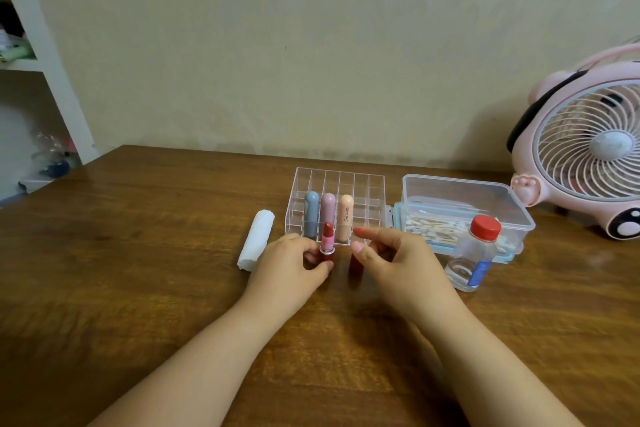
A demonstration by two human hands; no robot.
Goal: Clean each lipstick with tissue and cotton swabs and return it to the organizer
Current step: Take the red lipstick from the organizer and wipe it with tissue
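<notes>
The brown wooden worktop (138,270) stretches out beneath me, reaching back to a pale wall. At its far right corner stands a pink desk fan (585,149) with a white grille. Left of the fan sits a clear plastic box (464,208) with cotton swabs (433,230) heaped inside, and just beside that box, further left, is the clear organizer (337,184), its grid of compartments mostly vacant. Three capped lipsticks stand upright in a row in it: a blue-grey lipstick (311,210), a mauve lipstick (328,210) and a peach lipstick (345,217). In front of the swab box a small clear bottle (474,258) with a red cap leans slightly. A roll of white tissue (256,239) lies on the wood just left of the organizer, touching the back of my left hand (291,267). My left fingers pinch the dark red base of the open lipstick (326,243), holding it upright right in front of the organizer with its red bullet exposed. My right hand (398,260) hovers beside it, fingers loosely spread and gripping nothing, and under its fingertips the dark red cap (355,265) stands on the worktop, just apart from the lipstick.
</notes>
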